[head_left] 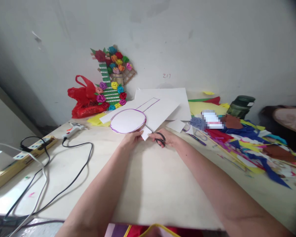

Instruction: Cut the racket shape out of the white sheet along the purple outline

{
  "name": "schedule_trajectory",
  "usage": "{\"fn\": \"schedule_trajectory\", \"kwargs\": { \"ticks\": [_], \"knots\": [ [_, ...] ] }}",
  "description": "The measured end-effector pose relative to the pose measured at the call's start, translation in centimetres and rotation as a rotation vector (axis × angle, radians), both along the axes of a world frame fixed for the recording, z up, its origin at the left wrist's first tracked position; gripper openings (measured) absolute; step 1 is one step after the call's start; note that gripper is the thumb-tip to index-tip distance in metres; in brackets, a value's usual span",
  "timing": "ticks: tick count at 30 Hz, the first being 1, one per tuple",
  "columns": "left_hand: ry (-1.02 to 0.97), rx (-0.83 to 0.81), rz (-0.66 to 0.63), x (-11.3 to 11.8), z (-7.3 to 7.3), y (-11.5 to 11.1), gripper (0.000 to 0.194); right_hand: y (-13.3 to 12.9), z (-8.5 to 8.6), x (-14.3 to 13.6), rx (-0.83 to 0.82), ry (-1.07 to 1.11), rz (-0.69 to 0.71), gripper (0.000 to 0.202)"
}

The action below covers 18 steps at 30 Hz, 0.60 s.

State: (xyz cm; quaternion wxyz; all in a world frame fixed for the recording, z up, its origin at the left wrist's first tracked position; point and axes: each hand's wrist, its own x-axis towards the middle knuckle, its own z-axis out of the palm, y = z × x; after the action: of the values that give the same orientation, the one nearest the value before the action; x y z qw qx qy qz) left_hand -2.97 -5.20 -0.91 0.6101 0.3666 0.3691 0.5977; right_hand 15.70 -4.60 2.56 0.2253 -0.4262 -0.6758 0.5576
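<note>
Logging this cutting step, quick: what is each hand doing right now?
Left hand: closed on the edge of the white paper.
Right hand: closed on the black-handled scissors.

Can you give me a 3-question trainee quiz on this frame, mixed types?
1. True or false: the right hand holds black scissors.
2. What does the left hand grip? A) glue gun B) white paper with a purple outline C) red bag
3. Fill in: the glue gun lies to the ___ of the paper.

Key: 1 true; 2 B; 3 left.
</note>
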Motion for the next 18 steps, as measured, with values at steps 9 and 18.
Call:
{"fn": "schedule_trajectory", "kwargs": {
  "ticks": [9, 18],
  "knots": [
    [-0.025, 0.02, 0.022, 0.4, 0.2, -0.2, 0.022, -0.7, 0.7, -0.1, 0.008, -0.002, -0.057, 0.045],
    [0.054, -0.014, -0.057, 0.4, 0.6, -0.5, 0.013, -0.9, 1.4, 0.2, -0.118, -0.021, -0.067, 0.052]
  ]
}}
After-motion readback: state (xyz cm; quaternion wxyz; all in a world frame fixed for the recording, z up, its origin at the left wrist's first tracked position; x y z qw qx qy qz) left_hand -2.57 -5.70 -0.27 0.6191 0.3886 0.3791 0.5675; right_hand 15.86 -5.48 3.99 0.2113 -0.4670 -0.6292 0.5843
